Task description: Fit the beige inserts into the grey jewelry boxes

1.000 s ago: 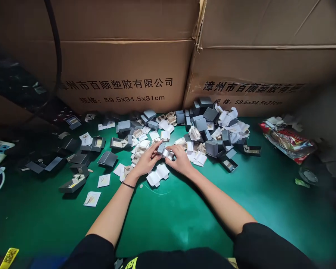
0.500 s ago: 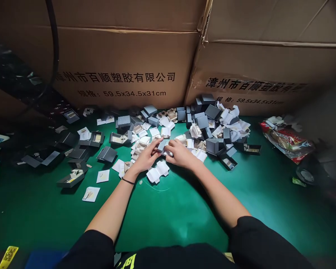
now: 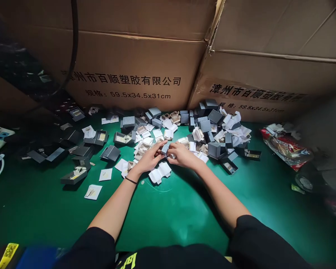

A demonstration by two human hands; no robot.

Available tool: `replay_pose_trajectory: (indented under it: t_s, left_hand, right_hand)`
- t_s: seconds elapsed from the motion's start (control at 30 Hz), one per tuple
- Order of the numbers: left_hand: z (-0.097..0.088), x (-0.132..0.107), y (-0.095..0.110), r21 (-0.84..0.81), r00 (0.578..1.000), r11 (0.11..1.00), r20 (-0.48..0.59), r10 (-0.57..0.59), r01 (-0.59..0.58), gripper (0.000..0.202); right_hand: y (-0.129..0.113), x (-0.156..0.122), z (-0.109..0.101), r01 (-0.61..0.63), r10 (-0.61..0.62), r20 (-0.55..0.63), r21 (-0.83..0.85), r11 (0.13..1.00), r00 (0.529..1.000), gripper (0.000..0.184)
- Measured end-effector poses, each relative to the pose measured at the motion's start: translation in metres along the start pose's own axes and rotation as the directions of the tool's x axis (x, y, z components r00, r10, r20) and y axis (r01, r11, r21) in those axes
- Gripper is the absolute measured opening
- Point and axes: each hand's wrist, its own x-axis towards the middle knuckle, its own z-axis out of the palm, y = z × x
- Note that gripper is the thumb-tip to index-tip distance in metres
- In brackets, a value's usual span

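Head view: the left hand (image 3: 148,160) and right hand (image 3: 183,155) meet low over the green tabletop (image 3: 168,216). Their fingers (image 3: 158,145) are pinched narrowly around a small grey box (image 3: 165,148), just in front of the pile of boxes and paper inserts (image 3: 210,130). The grip looks fingertip-only, so the box could probably slip and land among identical ones, where it would be hard to tell apart.

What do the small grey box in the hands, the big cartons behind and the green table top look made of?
The small grey box, held between left hand and right hand: probably rigid paperboard, matte; sharp folded edges. The big cartons: brown corrugated cardboard, torn flap edge, printed text. The table top: green, smooth with soft sheen, perhaps a rubber or vinyl mat.
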Motion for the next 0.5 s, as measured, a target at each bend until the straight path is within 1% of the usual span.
replay_pose_trajectory:
  t_s: [0.07,0.17,0.23,0.33,0.4,0.5]
  left_hand:
    - [0.0,0.0,0.002,0.0,1.0,1.0,-0.006,-0.002,0.002,0.056]
    - [0.001,0.0,0.004,0.005,1.0,1.0,-0.011,-0.018,0.018,0.056]
    - [0.001,0.0,0.004,0.003,1.0,1.0,-0.014,-0.019,0.019,0.057]
    - [0.001,0.0,0.002,0.003,1.0,1.0,-0.018,-0.013,0.013,0.058]
    - [0.001,0.0,0.001,0.003,1.0,1.0,-0.022,-0.02,0.02,0.059]
    - [0.002,0.0,0.0,0.005,0.999,1.0,-0.024,-0.025,0.025,0.06]
  right_hand:
    - [0.001,0.001,0.002,-0.026,0.027,-0.017,0.024,0.999,0.999,0.007]
    - [-0.002,-0.001,0.005,-0.094,0.097,-0.064,0.043,0.995,0.993,0.016]
    - [-0.005,-0.004,0.007,-0.107,0.109,-0.094,0.03,0.994,0.99,0.015]
    - [-0.012,-0.009,0.012,-0.079,0.075,-0.13,-0.031,0.996,0.989,0.011]
    - [-0.018,-0.011,0.015,-0.089,0.074,-0.148,-0.097,0.991,0.986,0.015]
    - [-0.026,-0.012,0.02,-0.141,0.11,-0.154,-0.211,0.967,0.982,0.022]
